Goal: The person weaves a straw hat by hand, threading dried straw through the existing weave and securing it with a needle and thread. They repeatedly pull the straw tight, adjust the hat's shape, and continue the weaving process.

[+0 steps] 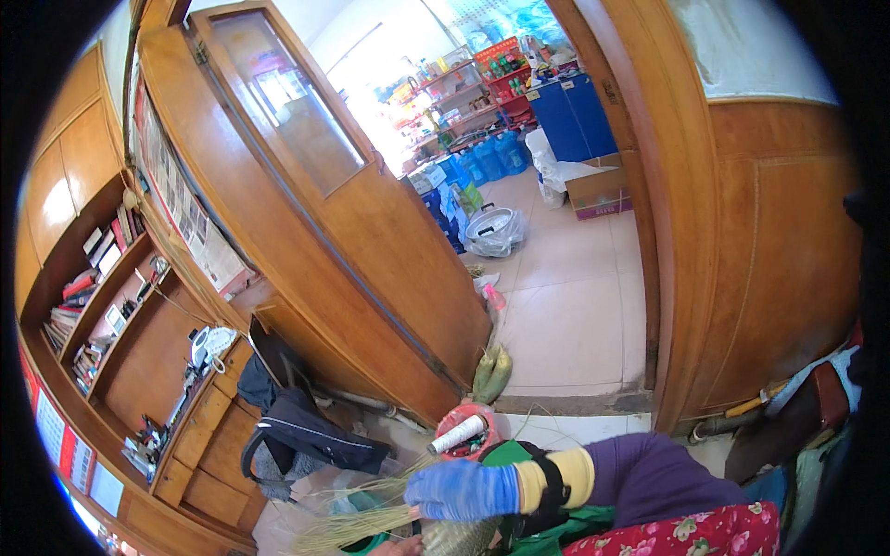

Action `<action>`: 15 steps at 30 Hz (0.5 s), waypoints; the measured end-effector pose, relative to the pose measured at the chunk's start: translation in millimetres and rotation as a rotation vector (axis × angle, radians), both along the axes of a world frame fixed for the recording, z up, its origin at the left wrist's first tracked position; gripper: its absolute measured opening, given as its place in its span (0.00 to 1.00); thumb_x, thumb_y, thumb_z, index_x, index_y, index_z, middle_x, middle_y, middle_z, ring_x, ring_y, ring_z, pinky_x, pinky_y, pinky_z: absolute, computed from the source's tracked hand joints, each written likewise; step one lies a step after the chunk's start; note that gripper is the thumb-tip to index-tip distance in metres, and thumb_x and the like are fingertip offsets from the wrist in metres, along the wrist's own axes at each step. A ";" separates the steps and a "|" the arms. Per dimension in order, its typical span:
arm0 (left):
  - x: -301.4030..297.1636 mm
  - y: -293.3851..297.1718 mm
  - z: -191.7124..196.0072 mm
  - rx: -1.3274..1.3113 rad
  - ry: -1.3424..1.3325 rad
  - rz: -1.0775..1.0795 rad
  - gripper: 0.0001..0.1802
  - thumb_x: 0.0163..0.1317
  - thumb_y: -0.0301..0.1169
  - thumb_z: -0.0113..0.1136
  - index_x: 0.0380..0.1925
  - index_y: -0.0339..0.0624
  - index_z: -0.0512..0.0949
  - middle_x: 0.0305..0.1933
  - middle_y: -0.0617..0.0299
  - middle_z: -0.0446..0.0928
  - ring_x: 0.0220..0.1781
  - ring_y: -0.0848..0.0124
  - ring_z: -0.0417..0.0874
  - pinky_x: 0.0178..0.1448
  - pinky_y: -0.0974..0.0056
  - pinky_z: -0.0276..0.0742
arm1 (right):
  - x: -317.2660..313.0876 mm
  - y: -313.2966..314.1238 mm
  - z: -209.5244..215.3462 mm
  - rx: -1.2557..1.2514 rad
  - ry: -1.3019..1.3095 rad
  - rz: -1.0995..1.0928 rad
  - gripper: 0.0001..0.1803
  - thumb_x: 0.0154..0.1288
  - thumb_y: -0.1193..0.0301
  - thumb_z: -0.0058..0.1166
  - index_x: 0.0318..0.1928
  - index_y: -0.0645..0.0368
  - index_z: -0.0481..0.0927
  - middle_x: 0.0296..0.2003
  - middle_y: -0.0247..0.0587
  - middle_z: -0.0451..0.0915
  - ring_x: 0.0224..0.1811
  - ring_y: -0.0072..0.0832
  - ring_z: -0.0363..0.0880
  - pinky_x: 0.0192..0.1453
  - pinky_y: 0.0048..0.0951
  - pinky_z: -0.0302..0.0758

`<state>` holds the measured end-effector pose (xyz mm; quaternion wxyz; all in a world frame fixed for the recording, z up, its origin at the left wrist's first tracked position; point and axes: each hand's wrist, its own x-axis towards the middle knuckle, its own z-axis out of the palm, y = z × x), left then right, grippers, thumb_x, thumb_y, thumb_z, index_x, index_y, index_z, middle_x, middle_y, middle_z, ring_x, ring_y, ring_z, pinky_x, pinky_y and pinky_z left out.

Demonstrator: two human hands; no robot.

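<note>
My right hand, in a blue glove with a yellow cuff and a black wrist strap, reaches in from the right under a purple sleeve. Its fingers curl down and close on thin pale straw strands, which fan out leftward. Just beneath it lies a woven straw piece, partly cut off by the lower edge. Only a little of my left hand shows at that edge, its bare fingers closed against the left side of the weave. Most of that hand is out of the picture.
A red basket with a white thread spool stands beyond my right hand. A black bag lies to the left. Green gourd-like vegetables rest by the doorway near the wooden door. Red floral cloth lies at lower right.
</note>
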<state>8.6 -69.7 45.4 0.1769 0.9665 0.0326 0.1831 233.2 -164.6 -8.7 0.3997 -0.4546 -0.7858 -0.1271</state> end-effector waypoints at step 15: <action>-6.3 -33.2 39.8 -0.112 -0.015 -0.164 0.08 0.67 0.28 0.59 0.45 0.47 0.80 0.26 0.60 0.76 0.23 0.58 0.76 0.30 0.57 0.73 | 19.5 51.1 1.6 -0.809 1.528 0.886 0.11 0.74 0.64 0.54 0.44 0.60 0.77 0.36 0.40 0.80 0.33 0.30 0.80 0.43 0.34 0.82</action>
